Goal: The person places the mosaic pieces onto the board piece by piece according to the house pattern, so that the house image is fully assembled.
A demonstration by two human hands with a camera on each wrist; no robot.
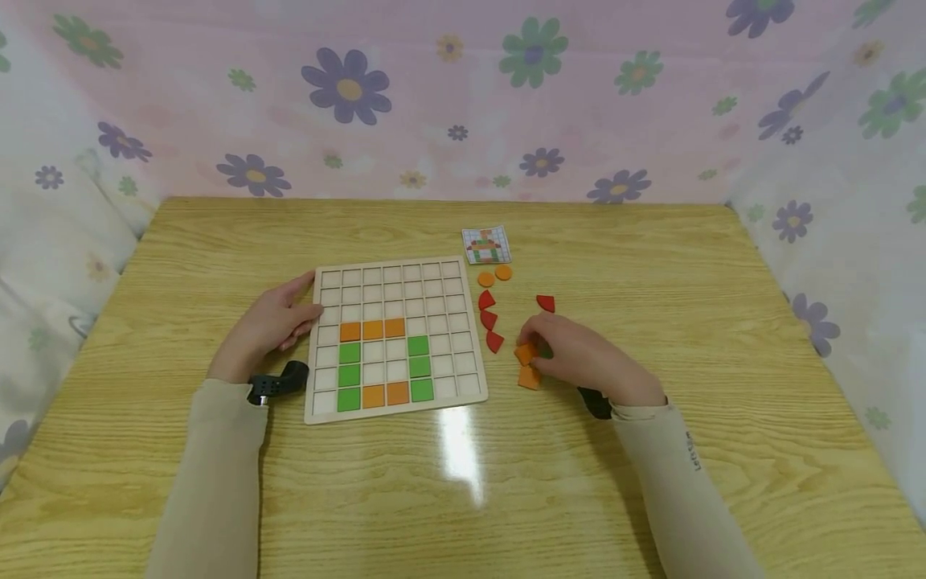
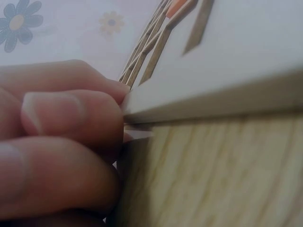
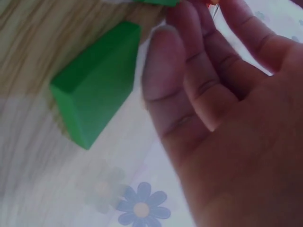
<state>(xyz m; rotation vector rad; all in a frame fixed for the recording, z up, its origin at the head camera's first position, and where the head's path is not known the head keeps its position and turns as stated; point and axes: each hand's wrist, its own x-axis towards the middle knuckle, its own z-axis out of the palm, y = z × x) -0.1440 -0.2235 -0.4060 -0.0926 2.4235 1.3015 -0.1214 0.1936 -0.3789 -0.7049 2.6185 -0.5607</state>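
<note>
At the left side of the wooden grid board (image 1: 396, 412), my left hand (image 1: 266, 326) grips the edge, its thumb reaching onto the rim. Curled fingers show close against that edge in the left wrist view. Green and orange square tiles fill some of the board's lower cells. Right of the board, my right hand (image 1: 579, 350) pinches an orange square tile (image 1: 525, 355) between thumb and fingertips. Another orange square tile (image 1: 529, 378) lies just below it on the table. Partly hidden under this hand is a green tile (image 3: 99, 87), sharper in the right wrist view.
Two orange discs (image 1: 495, 276) and several red quarter-circle tiles (image 1: 488, 320) lie along the board's right side. One more red tile (image 1: 546, 303) sits just beyond my right hand. A small printed pattern card (image 1: 486, 245) lies at the board's far right corner.
</note>
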